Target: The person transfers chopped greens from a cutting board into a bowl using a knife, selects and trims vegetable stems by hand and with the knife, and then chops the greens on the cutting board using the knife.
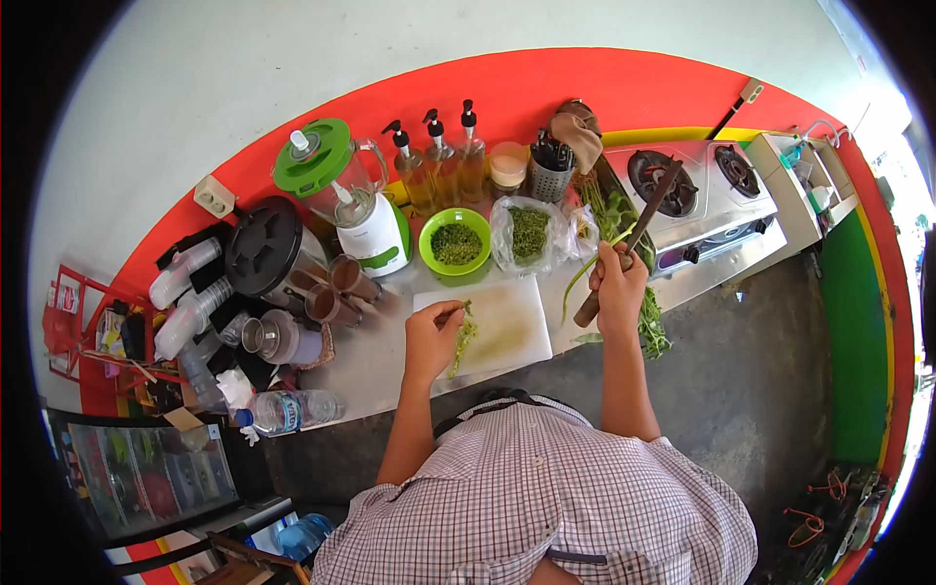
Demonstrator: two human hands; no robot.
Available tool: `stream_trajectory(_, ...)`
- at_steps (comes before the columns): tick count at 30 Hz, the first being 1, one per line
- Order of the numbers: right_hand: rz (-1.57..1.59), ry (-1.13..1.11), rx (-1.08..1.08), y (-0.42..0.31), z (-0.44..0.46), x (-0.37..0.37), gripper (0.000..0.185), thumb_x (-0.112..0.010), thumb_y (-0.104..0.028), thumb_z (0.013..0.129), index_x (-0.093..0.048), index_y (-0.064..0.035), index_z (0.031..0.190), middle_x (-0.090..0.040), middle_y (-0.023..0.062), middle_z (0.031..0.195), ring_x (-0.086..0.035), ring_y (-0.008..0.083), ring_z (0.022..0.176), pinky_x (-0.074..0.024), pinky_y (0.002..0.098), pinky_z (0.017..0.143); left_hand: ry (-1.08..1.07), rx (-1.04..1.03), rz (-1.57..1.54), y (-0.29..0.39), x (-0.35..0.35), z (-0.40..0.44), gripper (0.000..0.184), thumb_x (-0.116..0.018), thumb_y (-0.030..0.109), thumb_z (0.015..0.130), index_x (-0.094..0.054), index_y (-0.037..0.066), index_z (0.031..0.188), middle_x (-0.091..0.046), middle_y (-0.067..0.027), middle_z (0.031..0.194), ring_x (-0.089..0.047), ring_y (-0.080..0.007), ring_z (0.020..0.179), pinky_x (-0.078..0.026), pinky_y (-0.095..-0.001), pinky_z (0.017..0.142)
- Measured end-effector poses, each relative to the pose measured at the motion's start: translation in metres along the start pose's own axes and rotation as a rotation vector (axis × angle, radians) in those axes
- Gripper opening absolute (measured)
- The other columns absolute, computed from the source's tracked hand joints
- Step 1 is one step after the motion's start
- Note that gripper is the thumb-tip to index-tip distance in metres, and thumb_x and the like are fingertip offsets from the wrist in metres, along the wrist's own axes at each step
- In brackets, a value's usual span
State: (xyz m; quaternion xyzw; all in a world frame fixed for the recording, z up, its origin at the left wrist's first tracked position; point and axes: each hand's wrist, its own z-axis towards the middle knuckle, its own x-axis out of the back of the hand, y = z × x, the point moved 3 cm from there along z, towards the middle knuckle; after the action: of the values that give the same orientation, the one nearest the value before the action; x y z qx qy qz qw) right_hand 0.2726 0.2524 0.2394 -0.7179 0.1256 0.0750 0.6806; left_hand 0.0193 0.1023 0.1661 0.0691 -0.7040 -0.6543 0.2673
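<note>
My left hand is closed in a pinch at the left side of the white cutting board. Thin light-green vegetable pieces hang from its fingertips over the board. To the right, my right hand grips a knife by its wooden handle, the dark blade pointing up toward the stove. A long green stem also runs out from this hand, curving down beside the board. Behind the board stand a green bowl of chopped greens and a clear plastic bag with more inside.
A blender, pump bottles and a utensil holder line the wall. Leafy greens lie by the gas stove. Brown cups and a water bottle occupy the left side.
</note>
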Motion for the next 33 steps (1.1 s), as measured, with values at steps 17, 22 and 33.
stream_trajectory(17,-0.37,-0.555,-0.075,0.005,-0.008,-0.049,0.017,-0.071,-0.012,0.091,-0.069,0.0015,0.101,-0.067,0.0014,0.075,-0.054,0.0057,0.063,-0.0443,0.024,0.056,-0.106,0.07,-0.182,0.013,-0.013,0.023,0.028,-0.062,0.013,0.099,-0.067,-0.006,0.119,-0.075,-0.0111,0.104,-0.069,-0.0154,0.093,-0.054,-0.03,0.086)
stream_trajectory(22,-0.345,-0.768,-0.103,0.009,-0.027,-0.057,0.018,-0.071,-0.01,0.091,-0.069,0.0028,0.104,-0.07,0.0033,0.082,-0.057,0.0058,0.068,-0.0463,0.0234,0.061,-0.18,0.009,-0.357,0.063,-0.02,0.029,0.026,-0.062,0.012,0.1,-0.067,-0.005,0.119,-0.073,-0.0085,0.104,-0.066,-0.0132,0.092,-0.052,-0.0283,0.084)
stream_trajectory(33,-0.359,-0.824,-0.033,0.027,-0.062,-0.063,0.016,-0.074,-0.011,0.09,-0.067,0.0009,0.098,-0.067,0.0009,0.077,-0.053,0.0041,0.063,-0.0429,0.0226,0.056,-0.111,0.013,-0.425,0.061,-0.023,-0.009,0.017,-0.066,0.007,0.098,-0.068,-0.004,0.11,-0.07,-0.0042,0.097,-0.064,-0.0096,0.089,-0.051,-0.0248,0.081)
